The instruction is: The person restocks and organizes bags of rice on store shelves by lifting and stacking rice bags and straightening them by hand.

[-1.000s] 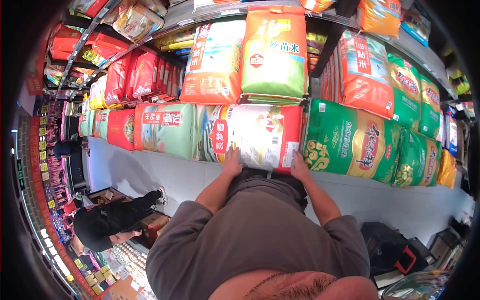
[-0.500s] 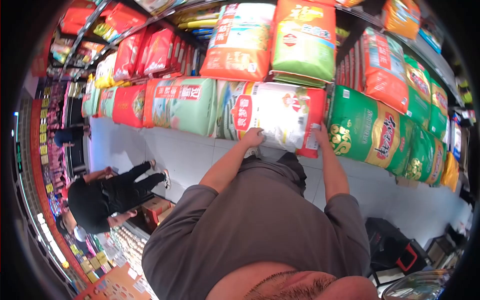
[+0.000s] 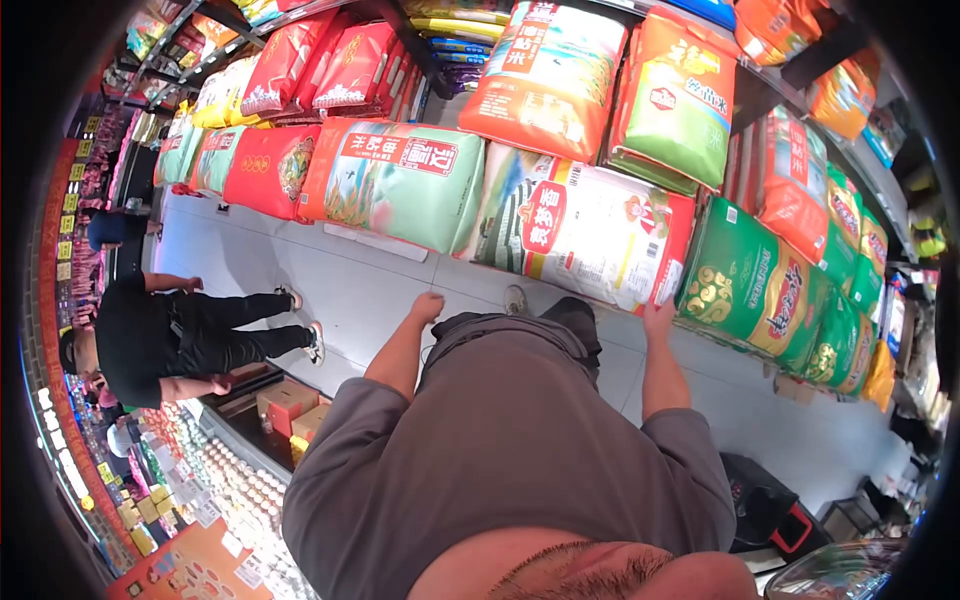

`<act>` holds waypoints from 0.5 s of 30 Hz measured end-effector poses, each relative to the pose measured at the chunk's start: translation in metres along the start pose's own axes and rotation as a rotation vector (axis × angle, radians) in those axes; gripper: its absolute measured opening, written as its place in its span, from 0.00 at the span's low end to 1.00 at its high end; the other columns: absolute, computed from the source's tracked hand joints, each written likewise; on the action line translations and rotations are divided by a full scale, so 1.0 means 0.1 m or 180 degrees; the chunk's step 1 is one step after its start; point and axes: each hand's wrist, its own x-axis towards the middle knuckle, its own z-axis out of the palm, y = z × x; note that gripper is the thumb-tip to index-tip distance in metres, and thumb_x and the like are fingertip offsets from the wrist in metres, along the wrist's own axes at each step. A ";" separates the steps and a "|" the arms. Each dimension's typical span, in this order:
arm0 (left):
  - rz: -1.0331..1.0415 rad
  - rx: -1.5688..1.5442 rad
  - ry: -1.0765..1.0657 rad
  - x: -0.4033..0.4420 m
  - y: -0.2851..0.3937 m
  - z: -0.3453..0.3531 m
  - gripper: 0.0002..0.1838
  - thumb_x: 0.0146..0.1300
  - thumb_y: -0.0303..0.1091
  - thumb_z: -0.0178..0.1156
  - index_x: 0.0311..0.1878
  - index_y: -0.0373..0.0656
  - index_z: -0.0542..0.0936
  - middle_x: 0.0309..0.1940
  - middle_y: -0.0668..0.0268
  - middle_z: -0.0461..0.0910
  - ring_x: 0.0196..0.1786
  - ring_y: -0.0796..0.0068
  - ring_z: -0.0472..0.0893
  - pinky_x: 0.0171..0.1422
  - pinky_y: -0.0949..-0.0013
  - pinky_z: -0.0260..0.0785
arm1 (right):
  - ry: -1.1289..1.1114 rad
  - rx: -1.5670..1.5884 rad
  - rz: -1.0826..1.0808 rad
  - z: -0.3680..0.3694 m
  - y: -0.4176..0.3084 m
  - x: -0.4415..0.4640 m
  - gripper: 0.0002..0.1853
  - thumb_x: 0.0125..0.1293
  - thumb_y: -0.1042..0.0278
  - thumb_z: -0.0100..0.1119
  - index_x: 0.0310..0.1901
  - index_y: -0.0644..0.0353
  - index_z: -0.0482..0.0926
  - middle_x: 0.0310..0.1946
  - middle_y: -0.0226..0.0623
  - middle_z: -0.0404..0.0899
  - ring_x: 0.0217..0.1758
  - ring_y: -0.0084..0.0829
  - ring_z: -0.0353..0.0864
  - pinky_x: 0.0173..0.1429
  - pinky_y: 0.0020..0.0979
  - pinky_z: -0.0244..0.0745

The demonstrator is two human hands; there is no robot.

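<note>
By the right hand (image 3: 657, 315), the near right corner of the white-and-red bag (image 3: 590, 235) is touched with the fingertips. The fingers are bent a little and set close together; whether the corner is pinched or merely rested against cannot be told, since the thumb is not clearly made out. The left hand (image 3: 428, 307) is held well apart from the bag, over the floor (image 3: 375, 285), with its fingers loosely curled. Nothing can be seen gripped by it, though its palm is hidden (only the back of the hand and the knuckles are shown), so how far it is closed cannot be told.

The white-and-red bag is laid flat in the front row, between a pale-green-and-orange bag (image 3: 400, 185) on the left and a green-and-gold bag (image 3: 755, 275) on the right. Its far edge is partly covered by an orange-and-white bag (image 3: 545, 80) and by the stack under an orange-and-green bag (image 3: 680, 100). The support under the front row is mostly hidden.

On the left, a person in black (image 3: 190, 330) is seen beside a low bin in which cardboard boxes (image 3: 287, 403) are placed. At the lower right, a dark case with a red-edged part (image 3: 795, 528) is partly cut off by the grey shirt (image 3: 540, 430).
</note>
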 end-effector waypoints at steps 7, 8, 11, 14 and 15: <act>-0.1135 -0.1522 0.0067 -0.34 -0.90 0.08 0.20 0.66 0.36 0.54 0.60 0.42 0.75 0.49 0.56 0.82 0.48 0.55 0.83 0.50 0.47 0.79 | -0.0519 -0.0311 0.0208 -0.04 0.20 -0.04 0.42 0.56 0.59 0.61 0.70 0.76 0.64 0.64 0.66 0.71 0.70 0.56 0.71 0.73 0.43 0.65; -0.1240 -0.1624 0.0051 -0.42 -0.87 0.13 0.20 0.66 0.35 0.54 0.60 0.42 0.74 0.49 0.56 0.82 0.48 0.55 0.83 0.50 0.46 0.78 | -0.0509 -0.0313 0.0219 -0.09 0.17 -0.01 0.42 0.56 0.59 0.61 0.70 0.76 0.64 0.64 0.66 0.71 0.70 0.56 0.71 0.73 0.43 0.65; -0.1230 -0.1929 0.0006 -0.55 -0.71 0.31 0.19 0.67 0.35 0.55 0.60 0.42 0.74 0.50 0.56 0.82 0.48 0.56 0.83 0.49 0.48 0.78 | -0.0904 -0.0255 0.0502 -0.15 0.07 0.09 0.43 0.55 0.58 0.61 0.70 0.76 0.64 0.65 0.66 0.70 0.71 0.55 0.70 0.74 0.40 0.65; -0.0955 -0.1927 0.0027 -0.60 -0.39 0.44 0.19 0.68 0.38 0.56 0.60 0.43 0.76 0.49 0.57 0.82 0.48 0.58 0.83 0.47 0.49 0.78 | -0.0823 -0.0385 0.0483 -0.10 0.04 0.10 0.42 0.52 0.57 0.61 0.69 0.72 0.67 0.61 0.66 0.74 0.67 0.57 0.74 0.72 0.42 0.67; -0.0742 -0.1809 0.0028 -0.60 -0.28 0.43 0.19 0.69 0.40 0.57 0.59 0.43 0.77 0.48 0.57 0.83 0.48 0.59 0.83 0.47 0.50 0.78 | -0.0754 -0.0272 0.0547 -0.08 0.06 0.09 0.42 0.52 0.57 0.61 0.69 0.72 0.67 0.60 0.66 0.75 0.67 0.56 0.75 0.72 0.42 0.68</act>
